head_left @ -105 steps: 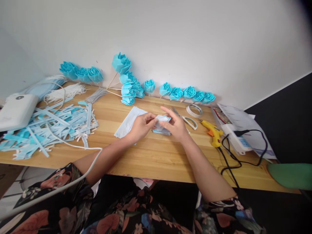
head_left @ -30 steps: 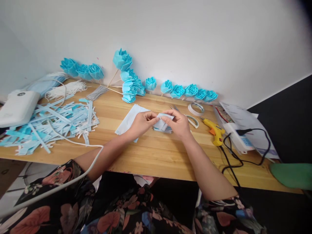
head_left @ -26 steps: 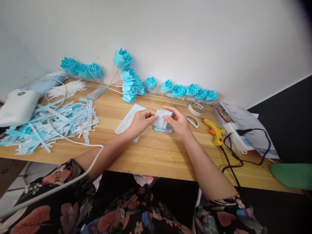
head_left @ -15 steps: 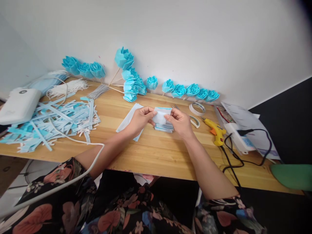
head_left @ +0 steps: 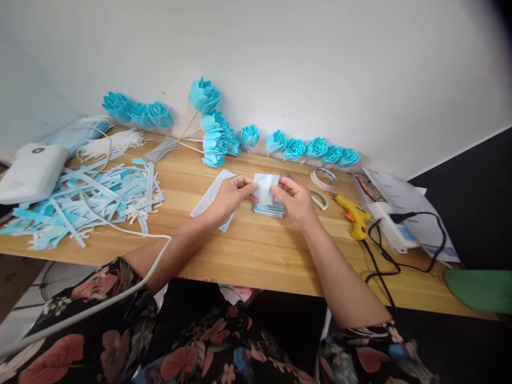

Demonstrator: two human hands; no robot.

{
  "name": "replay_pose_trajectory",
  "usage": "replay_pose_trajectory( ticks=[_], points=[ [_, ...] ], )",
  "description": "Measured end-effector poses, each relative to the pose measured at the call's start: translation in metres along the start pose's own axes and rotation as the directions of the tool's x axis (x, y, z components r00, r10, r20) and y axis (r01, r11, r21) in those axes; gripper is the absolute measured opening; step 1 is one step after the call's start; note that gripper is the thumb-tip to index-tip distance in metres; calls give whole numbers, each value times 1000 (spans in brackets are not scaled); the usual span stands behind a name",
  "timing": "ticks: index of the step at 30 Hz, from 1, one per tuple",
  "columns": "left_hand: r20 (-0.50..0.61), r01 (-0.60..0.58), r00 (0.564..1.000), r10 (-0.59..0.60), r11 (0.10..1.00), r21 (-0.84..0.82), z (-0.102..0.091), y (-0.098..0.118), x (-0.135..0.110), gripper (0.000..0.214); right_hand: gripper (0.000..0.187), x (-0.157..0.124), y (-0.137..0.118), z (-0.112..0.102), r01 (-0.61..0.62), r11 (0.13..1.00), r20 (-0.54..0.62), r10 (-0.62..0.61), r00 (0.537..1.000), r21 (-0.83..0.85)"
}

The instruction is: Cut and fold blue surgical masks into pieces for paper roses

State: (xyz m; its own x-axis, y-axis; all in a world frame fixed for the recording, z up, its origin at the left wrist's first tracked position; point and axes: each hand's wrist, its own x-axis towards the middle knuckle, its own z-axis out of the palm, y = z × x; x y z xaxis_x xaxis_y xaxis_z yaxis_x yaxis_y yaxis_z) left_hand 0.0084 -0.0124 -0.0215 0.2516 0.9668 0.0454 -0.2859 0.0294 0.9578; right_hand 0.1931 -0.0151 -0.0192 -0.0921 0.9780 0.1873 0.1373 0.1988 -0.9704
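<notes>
My left hand (head_left: pixel 228 196) and my right hand (head_left: pixel 295 199) pinch the two sides of a small pale blue-white square piece (head_left: pixel 265 186), held a little above the wooden table (head_left: pixel 256 250). Just below it lies a small stack of similar blue pieces (head_left: pixel 269 209). A larger pale sheet (head_left: pixel 208 197) lies under my left hand. Both hands have their fingers closed on the piece.
Blue paper roses (head_left: pixel 308 149) line the wall, some on sticks (head_left: pixel 204 96). A heap of blue strips (head_left: pixel 80 200) and a white device (head_left: pixel 30 172) lie at left. Scissors (head_left: pixel 320 198), tape roll (head_left: pixel 323 178), yellow glue gun (head_left: pixel 352 214), cables and papers (head_left: pixel 400 202) sit at right.
The small piece has been lifted and turned upright between my fingers; earlier it lay lower over the stack. My hands have stayed at the same spot.
</notes>
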Motion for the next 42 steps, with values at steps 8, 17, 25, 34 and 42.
replay_pose_trajectory(
  ticks=[8, 17, 25, 34, 42],
  points=[
    [77, -100, 993, 85, 968, 230, 7, 0, -6, 22, 38, -4, -3, 1, -79, 996, 89, 82, 993, -35],
    [142, -122, 987, 81, 941, 314, 7, -1, -5, 26, 26, -3, -3, 0, -53, 997, -45, 51, 998, -49],
    [112, -112, 991, 75, 916, 384, 4, -5, -3, 25, 23, -2, -1, -1, -8, 1000, -72, 8, 997, -5],
    [100, -112, 992, 77, 904, 414, 4, -6, -3, 23, 21, -1, -3, 0, -13, 1000, -87, 13, 996, -8],
    [101, -121, 991, 87, 906, 406, 5, -5, -4, 25, 24, -1, -2, -1, -16, 999, -107, 11, 994, -41]
  ],
)
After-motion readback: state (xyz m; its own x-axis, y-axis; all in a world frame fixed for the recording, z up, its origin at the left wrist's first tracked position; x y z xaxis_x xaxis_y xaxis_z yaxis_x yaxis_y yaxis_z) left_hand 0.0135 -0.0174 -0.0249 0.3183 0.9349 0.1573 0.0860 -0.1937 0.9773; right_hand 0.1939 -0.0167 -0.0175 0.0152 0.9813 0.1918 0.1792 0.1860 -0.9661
